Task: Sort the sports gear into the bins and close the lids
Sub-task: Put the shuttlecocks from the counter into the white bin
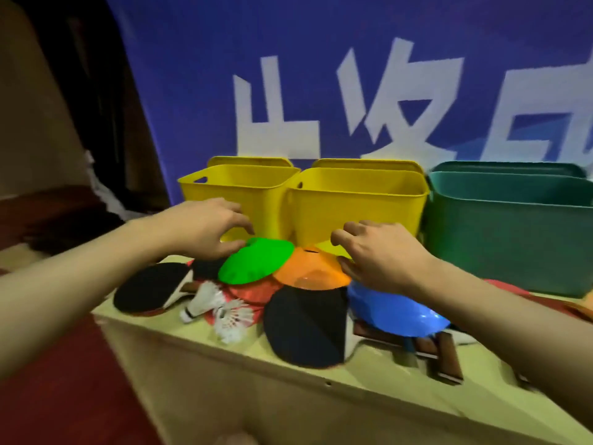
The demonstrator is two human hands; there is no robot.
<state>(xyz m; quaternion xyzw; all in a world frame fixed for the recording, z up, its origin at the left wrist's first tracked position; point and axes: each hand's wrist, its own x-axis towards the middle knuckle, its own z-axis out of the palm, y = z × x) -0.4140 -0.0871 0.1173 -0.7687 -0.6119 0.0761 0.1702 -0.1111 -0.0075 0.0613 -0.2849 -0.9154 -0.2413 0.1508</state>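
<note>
Sports gear lies heaped on a wooden box (244,374). A green disc cone (253,261) tops the pile, beside an orange disc cone (308,273) and a blue disc cone (394,313). My left hand (205,228) hovers at the green cone's left edge, fingers loosely curled, thumb touching the rim. My right hand (382,252) sits over the orange cone's right side, thumb under its edge. Black table tennis paddles (147,289) (305,327) and white shuttlecocks (205,301) lie in front. Two yellow bins (237,191) (356,200) and a green bin (510,229) stand open behind.
Lids stand upright behind each bin against a blue banner (321,75) with white characters. More paddle handles (446,354) lie at the right near the box's front edge. Red floor (64,396) shows below left. A dark curtain hangs at the far left.
</note>
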